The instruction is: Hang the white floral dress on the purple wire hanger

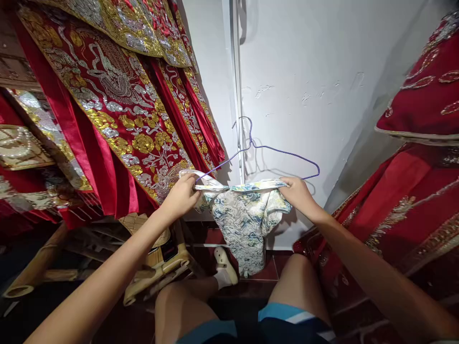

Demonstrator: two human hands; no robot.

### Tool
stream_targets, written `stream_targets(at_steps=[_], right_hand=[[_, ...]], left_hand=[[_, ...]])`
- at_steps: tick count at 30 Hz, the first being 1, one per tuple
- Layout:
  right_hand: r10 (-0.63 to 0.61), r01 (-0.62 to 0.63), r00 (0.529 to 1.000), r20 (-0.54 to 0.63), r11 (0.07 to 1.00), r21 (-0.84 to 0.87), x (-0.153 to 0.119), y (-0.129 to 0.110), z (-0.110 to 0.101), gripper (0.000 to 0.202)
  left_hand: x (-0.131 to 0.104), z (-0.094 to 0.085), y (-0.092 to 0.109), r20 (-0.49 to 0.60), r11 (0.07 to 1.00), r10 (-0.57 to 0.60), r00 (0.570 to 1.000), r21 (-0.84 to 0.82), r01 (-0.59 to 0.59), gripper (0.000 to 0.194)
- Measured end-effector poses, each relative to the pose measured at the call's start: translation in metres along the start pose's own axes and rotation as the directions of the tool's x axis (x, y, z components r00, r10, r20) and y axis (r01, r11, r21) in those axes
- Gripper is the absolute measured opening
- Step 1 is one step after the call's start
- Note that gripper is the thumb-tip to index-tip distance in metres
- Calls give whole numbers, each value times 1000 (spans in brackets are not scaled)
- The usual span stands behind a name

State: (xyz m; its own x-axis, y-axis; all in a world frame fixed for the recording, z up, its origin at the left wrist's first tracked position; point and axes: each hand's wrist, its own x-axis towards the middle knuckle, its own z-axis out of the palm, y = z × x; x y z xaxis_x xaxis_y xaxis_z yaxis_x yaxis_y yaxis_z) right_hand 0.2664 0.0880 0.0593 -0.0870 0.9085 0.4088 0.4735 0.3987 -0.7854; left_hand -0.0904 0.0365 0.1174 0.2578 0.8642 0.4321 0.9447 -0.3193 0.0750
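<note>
A pale garment [242, 224] with blue, grey and yellow swirls hangs in front of me, stretched along its upper edge between both hands. My left hand [182, 196] pinches that edge at its left end, beside a white-lined fold. At the other end, my right hand [297, 192] grips the edge with closed fingers. A purple wire hanger [283, 152] rises behind the garment. Its left arm runs down to my left hand, and its right tip sticks out past my right hand. The hanger's lower bar is mostly hidden, and I cannot tell whether its hook rests on anything.
Red robes [118, 105] with gold and silver sequins hang at the left. More red embroidered clothing [387, 205] stands close on the right. A white wall [304, 71] with a vertical metal strip [236, 86] lies ahead. Bamboo furniture [158, 272] sits low at the left, near my shoe [225, 267].
</note>
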Motion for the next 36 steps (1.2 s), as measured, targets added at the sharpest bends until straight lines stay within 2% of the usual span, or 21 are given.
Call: stream_targets(at_steps=[3, 6, 12, 15, 17, 20, 22, 24, 26, 28, 29, 31, 34, 36], right_hand=[[51, -52, 999, 14, 995, 85, -2, -3, 6, 13], [74, -80, 996, 54, 989, 121, -2, -3, 12, 14], [68, -71, 997, 26, 991, 115, -3, -4, 16, 10], [76, -83, 996, 46, 981, 174, -10, -11, 26, 11], [77, -89, 995, 65, 976, 198, -15, -15, 34, 13], [22, -38, 996, 92, 983, 180, -18, -16, 34, 13], [-34, 18, 995, 93, 986, 163, -19, -12, 24, 21], [-47, 38, 998, 52, 987, 156, -20, -6, 9, 45], [-40, 46, 998, -41, 989, 143, -20, 0, -9, 70], [-52, 64, 990, -130, 994, 89, -17, 3, -26, 81], [-58, 66, 988, -141, 997, 50, -15, 3, -35, 81], [-51, 50, 994, -97, 999, -11, -7, 1, -52, 64], [-65, 66, 995, 74, 998, -12, 8, -12, -78, 23], [-59, 46, 978, 199, 997, 66, 16, -26, -90, 19]], left_hand=[[7, 1, -2, -63, 997, 31, 998, -68, -35, 32], [9, 1, -6, -129, 995, 82, 988, -45, -88, 40], [19, -13, -7, -169, 978, 209, 963, 38, -206, 24], [38, -13, 7, -204, 961, 276, 939, 30, -276, 24], [54, -8, 22, -238, 950, 288, 928, -48, -308, 24], [73, 5, 43, -262, 946, 192, 946, -207, -249, 25], [80, 13, 51, -287, 948, 102, 952, -261, -180, 26], [82, 19, 55, -331, 950, 42, 943, -279, -141, 24], [81, 21, 56, -358, 950, 1, 934, -291, -112, 22], [81, 21, 56, -356, 952, -28, 934, -293, -84, 22], [81, 20, 55, -351, 953, -36, 936, -292, -73, 23], [82, 16, 54, -327, 954, -36, 945, -291, -65, 24], [86, 5, 47, -320, 956, -62, 945, -290, -35, 22], [89, -5, 41, -355, 948, -150, 923, -317, 32, 11]])
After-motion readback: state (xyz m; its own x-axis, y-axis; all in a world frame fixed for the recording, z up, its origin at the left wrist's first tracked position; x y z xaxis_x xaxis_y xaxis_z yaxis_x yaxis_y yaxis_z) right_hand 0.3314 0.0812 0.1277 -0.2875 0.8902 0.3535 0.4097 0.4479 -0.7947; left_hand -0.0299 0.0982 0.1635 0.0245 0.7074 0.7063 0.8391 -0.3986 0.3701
